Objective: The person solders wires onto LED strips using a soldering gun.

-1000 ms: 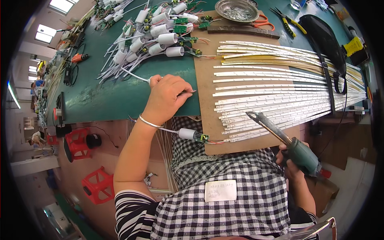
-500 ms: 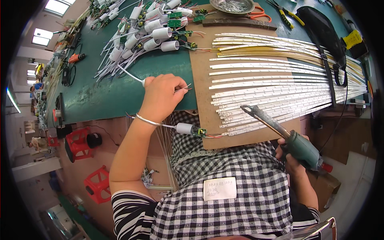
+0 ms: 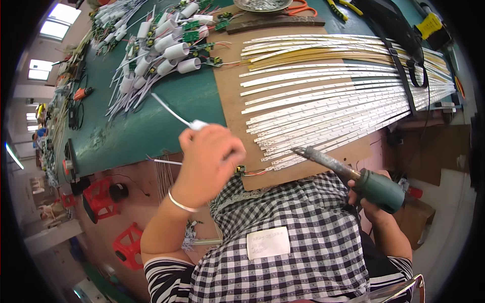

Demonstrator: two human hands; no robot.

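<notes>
Lower and nearer the black-and-white checked apron [image 3: 313, 242] than half a second ago, the left hand [image 3: 209, 154] has carried a white plastic cylinder [image 3: 198, 124] with a white cable [image 3: 171, 109] toward the person. Closest in, a pale paper label [image 3: 269, 243] sits on the apron's chest. At the right, the right hand [image 3: 371, 206] is closed around the dark green handle of a soldering iron [image 3: 380, 189], its grey tip above the near corner of the strips. The left hand's fingers are half curled, holding the cylinder against its upper side; whether anything sits between thumb and forefinger I cannot tell. Just beyond its fingertips, a small green circuit board [image 3: 240, 170] with red wires lies by the edge of a brown flat board [image 3: 230, 86]. Many narrow white LED strips [image 3: 323, 108] fan across that board. Farther off, on the green tabletop [image 3: 197, 96], white cylinders with cables lie in a pile [image 3: 174, 52]. Beyond the strips come a dark narrow bar [image 3: 275, 24], a round metal bowl [image 3: 252, 9] and orange-handled scissors [image 3: 303, 7].
</notes>
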